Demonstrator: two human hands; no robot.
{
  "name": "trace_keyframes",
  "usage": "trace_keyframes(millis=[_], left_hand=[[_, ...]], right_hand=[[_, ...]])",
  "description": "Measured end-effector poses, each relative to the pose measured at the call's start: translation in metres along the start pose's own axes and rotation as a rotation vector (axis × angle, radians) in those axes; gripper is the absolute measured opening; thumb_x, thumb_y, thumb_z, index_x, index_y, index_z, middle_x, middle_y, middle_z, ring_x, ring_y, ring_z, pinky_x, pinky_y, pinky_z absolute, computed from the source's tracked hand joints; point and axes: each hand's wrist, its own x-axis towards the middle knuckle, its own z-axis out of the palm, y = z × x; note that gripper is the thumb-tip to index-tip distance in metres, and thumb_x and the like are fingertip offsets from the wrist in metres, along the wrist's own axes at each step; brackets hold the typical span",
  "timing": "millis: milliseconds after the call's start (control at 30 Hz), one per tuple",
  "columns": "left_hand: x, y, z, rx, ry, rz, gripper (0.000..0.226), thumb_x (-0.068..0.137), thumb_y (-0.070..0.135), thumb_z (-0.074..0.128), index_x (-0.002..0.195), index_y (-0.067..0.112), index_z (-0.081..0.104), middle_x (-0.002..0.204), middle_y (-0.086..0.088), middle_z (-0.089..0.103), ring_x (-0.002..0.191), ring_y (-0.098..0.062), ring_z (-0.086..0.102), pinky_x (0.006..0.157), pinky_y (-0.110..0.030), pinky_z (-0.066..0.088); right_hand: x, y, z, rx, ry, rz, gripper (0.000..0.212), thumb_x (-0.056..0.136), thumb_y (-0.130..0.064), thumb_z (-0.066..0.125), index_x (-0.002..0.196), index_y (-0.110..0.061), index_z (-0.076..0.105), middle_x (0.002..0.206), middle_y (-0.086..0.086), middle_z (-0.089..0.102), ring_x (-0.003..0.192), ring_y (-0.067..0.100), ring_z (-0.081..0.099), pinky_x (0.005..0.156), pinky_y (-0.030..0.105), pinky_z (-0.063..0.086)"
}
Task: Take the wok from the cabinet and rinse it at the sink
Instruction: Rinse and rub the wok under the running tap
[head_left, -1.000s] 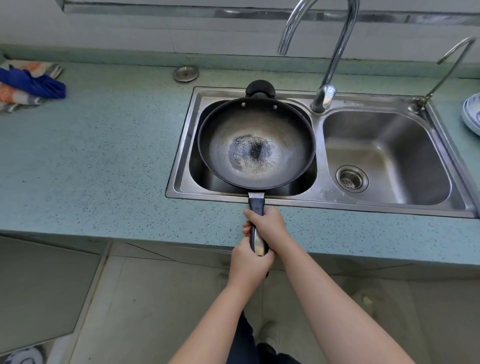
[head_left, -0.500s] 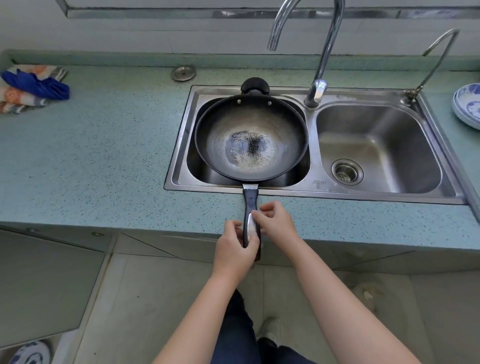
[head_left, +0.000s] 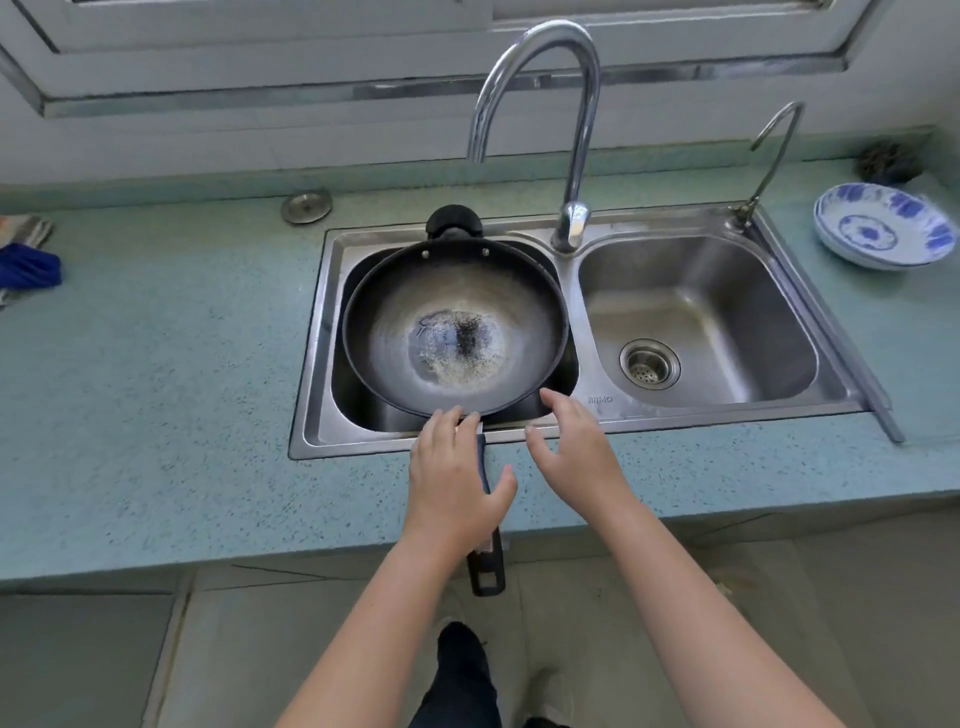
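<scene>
The left hand (head_left: 457, 483) and right hand (head_left: 576, 452) have released the wok (head_left: 452, 332), and their fingers are now open near its rim. It sits in the left basin of the sink (head_left: 314, 374). Next, the tap (head_left: 579, 156) probably must be opened for rinsing.

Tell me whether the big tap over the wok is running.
Off. No stream falls from the tap spout, and the wok below shows no splashing.

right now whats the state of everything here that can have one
wok, upright in the left basin, handle over the counter edge
tap, off, no water running
right basin, empty, strainer in drain
left hand, open, over the handle
right hand, open, holding nothing
dish, upright on the counter, empty
</scene>
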Motion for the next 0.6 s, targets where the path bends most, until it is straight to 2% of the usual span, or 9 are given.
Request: trace_keyframes(millis=[133, 200, 300, 433, 500, 600], left_hand=[[0.037, 0.002, -0.007, 0.073, -0.052, 0.122, 0.077, 0.072, 0.05, 0.034, 0.132, 0.003, 0.047, 0.142, -0.018, 0.044, 0.137, -0.036, 0.032, 0.111, -0.048, 0.026], [0.056, 0.004, -0.009, 0.086, -0.066, 0.179, 0.075, 0.071, 0.049, 0.035, 0.126, 0.001, 0.052, 0.137, -0.02, 0.049, 0.133, -0.04, 0.038, 0.108, -0.051, 0.032], [0.081, 0.011, -0.007, 0.088, -0.072, 0.264, 0.066, 0.07, 0.044, 0.042, 0.115, -0.002, 0.059, 0.125, -0.024, 0.059, 0.12, -0.045, 0.051, 0.097, -0.056, 0.041], [0.103, 0.024, 0.0, 0.081, -0.072, 0.326, 0.062, 0.069, 0.04, 0.044, 0.111, -0.002, 0.061, 0.12, -0.025, 0.061, 0.115, -0.045, 0.056, 0.091, -0.057, 0.047], [0.112, 0.03, 0.002, 0.096, -0.076, 0.342, 0.06, 0.069, 0.04, 0.044, 0.108, -0.001, 0.063, 0.118, -0.024, 0.063, 0.112, -0.044, 0.058, 0.089, -0.056, 0.048], [0.13, 0.038, 0.004, 0.131, -0.055, 0.347, 0.059, 0.067, 0.039, 0.044, 0.106, 0.0, 0.065, 0.115, -0.023, 0.065, 0.108, -0.042, 0.062, 0.084, -0.054, 0.051]], right_hand=[[0.02, 0.002, -0.009, -0.246, 0.068, -0.01, 0.056, 0.092, -0.025, 0.052, 0.142, -0.007, 0.035, 0.147, 0.008, 0.039, 0.136, 0.022, 0.033, 0.113, 0.036, 0.021], [0.03, 0.002, -0.014, -0.317, 0.113, 0.003, 0.058, 0.091, -0.027, 0.052, 0.142, -0.006, 0.037, 0.147, 0.009, 0.039, 0.137, 0.024, 0.032, 0.114, 0.041, 0.018], [0.044, 0.002, -0.023, -0.359, 0.184, 0.023, 0.059, 0.085, -0.027, 0.054, 0.138, -0.002, 0.043, 0.143, 0.014, 0.044, 0.134, 0.031, 0.037, 0.112, 0.052, 0.023], [0.066, 0.004, -0.031, -0.417, 0.261, 0.004, 0.055, 0.074, -0.022, 0.063, 0.123, 0.004, 0.058, 0.128, 0.022, 0.057, 0.119, 0.04, 0.053, 0.098, 0.061, 0.036], [0.079, 0.008, -0.036, -0.457, 0.269, -0.029, 0.054, 0.065, -0.022, 0.064, 0.112, 0.005, 0.065, 0.116, 0.022, 0.065, 0.105, 0.042, 0.063, 0.085, 0.062, 0.045], [0.101, 0.016, -0.046, -0.486, 0.273, -0.069, 0.053, 0.061, -0.021, 0.065, 0.108, 0.004, 0.067, 0.11, 0.021, 0.068, 0.098, 0.041, 0.066, 0.079, 0.061, 0.049]])
